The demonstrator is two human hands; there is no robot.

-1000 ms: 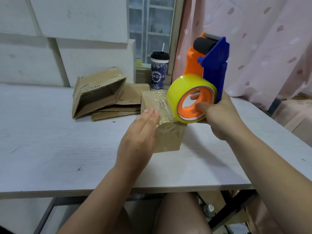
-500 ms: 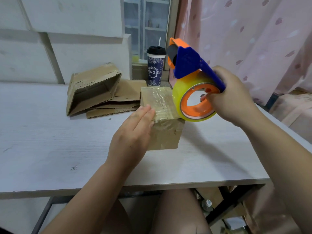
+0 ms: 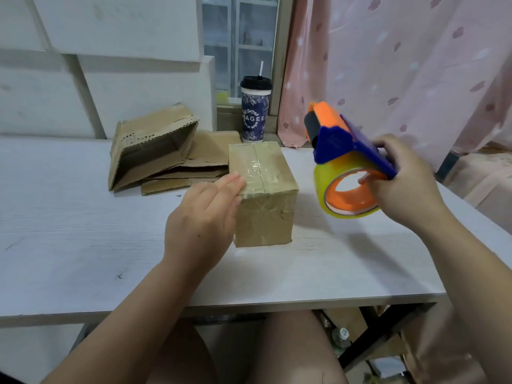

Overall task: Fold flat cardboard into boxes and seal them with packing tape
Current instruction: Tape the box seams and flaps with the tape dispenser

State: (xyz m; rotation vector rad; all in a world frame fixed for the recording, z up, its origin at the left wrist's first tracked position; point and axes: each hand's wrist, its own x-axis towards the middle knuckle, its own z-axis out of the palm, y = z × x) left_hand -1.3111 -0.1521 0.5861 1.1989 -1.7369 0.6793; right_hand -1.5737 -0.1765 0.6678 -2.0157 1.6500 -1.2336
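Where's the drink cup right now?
In the head view, the cup stands upper centre by the window, behind the box and flat cardboard, left of the curtain.

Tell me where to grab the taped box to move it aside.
Probably its left and right sides, coming down from above. The box stands upright with its flaps taped shut, so the sides are flat and parallel; the left hand rests at the top left edge, and the dispenser is held clear of the right side.
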